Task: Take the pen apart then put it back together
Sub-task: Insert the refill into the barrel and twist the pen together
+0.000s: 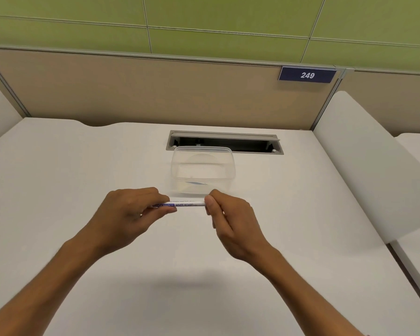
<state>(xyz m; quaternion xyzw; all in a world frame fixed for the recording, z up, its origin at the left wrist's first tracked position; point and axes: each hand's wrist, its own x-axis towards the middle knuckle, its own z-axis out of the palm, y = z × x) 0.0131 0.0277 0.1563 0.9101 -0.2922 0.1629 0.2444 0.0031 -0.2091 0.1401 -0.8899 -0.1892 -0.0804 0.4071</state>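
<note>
Near the middle of the frame, both hands held the pen (184, 204) level above the white worktop (58, 166). The left hand (129, 214) was closed around the pen's left end, thumb and fingers pinching the barrel over its blue label. The right hand (230, 219) was closed on the right end, fingertips covering the tip. The white barrel showed between them, printed "WHITE BOARD". Just beyond the pen, higher in the frame, stood a clear plastic container (203, 172), with a cable slot (224, 141) behind it.
</note>
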